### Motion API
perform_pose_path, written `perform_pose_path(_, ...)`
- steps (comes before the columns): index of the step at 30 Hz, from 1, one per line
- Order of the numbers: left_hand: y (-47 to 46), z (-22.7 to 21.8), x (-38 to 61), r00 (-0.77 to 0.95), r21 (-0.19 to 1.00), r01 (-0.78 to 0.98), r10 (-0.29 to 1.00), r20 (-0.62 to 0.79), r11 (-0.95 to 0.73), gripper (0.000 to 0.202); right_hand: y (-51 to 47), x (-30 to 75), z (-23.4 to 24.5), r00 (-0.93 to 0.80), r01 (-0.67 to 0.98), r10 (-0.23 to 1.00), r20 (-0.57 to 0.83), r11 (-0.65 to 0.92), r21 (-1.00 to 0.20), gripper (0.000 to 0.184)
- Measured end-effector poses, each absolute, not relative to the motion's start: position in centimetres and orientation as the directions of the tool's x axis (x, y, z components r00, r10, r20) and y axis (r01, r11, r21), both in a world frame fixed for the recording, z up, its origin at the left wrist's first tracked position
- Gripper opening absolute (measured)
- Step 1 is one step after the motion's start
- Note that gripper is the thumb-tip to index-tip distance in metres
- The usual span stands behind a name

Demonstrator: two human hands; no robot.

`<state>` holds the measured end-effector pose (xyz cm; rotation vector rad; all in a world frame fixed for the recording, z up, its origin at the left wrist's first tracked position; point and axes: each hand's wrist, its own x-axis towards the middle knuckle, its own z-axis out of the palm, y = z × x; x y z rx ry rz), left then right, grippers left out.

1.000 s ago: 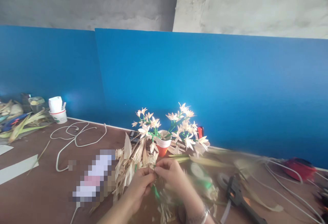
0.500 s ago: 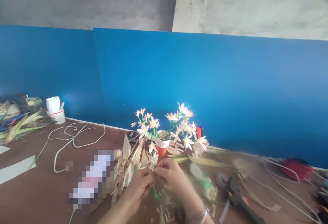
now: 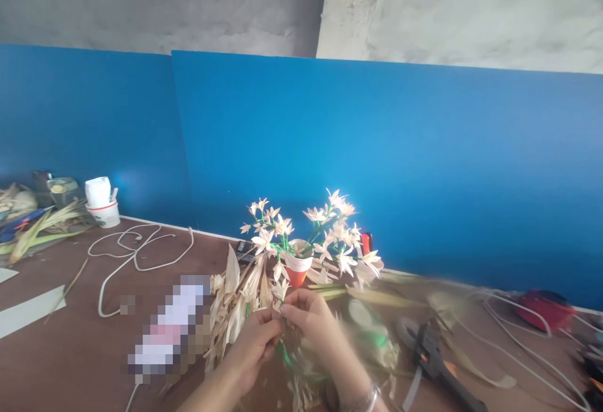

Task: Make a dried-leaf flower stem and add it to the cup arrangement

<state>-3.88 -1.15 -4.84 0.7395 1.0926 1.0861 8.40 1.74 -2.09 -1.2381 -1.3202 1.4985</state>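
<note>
My left hand (image 3: 252,343) and my right hand (image 3: 313,324) meet low in the middle of the view, fingers pinched together on a small cream straw flower with a green stem (image 3: 284,353). Both hands are closed on it. Just behind them lies a pile of dried straw petals (image 3: 240,302). Further back an orange paper cup (image 3: 298,267) holds finished cream flowers on green stems (image 3: 330,230). A roll of green tape (image 3: 372,327) lies to the right of my right hand.
A black glue gun (image 3: 436,362) lies at the right, with white cables (image 3: 522,352) and a red object (image 3: 546,308) beyond. A white cord (image 3: 136,255) loops at the left, near a white cup (image 3: 104,208) and palm leaves (image 3: 32,230). Blue panels (image 3: 377,161) back the brown table (image 3: 80,349).
My hands have stayed pinched on the flower, shifting only slightly; the view has barely moved.
</note>
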Motion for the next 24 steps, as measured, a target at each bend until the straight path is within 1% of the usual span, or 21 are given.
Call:
perform_pose_path(5,-1.2,-4.9,-3.9,0.068,0.891,-0.321,0.946,-0.317,0.322,0.018,1.8,8.5,-2.2,-0.252,0.07,0.953,-0.165,-0.152,-0.986,0.012)
perform_pose_path(10,-1.2,-5.1,-3.9,0.053,0.883,-0.343,0.945,-0.323,0.321,0.019,2.0,8.9,-2.3,-0.251,0.095,0.964,-0.091,-0.069,-0.993,0.011)
perform_pose_path(12,-1.3,-5.1,-3.9,0.06,0.884,-0.343,0.947,-0.316,0.317,0.02,2.1,9.0,-2.4,-0.262,0.131,0.963,-0.056,-0.022,-0.991,0.01)
perform_pose_path(17,-1.3,-4.7,-3.9,0.088,0.871,-0.353,0.939,-0.333,0.342,0.014,2.3,9.3,-2.5,-0.275,0.282,0.961,0.019,0.1,-0.954,0.011)
perform_pose_path(21,-1.4,-4.6,-3.9,0.105,0.855,-0.378,0.934,-0.341,0.354,0.014,2.2,9.6,-2.3,-0.317,0.285,0.948,-0.002,0.093,-0.954,0.01)
perform_pose_path(24,-1.5,-4.6,-3.9,0.117,0.838,-0.405,0.93,-0.348,0.365,0.016,2.1,9.6,-2.1,-0.316,0.251,0.949,0.015,0.098,-0.963,0.007)
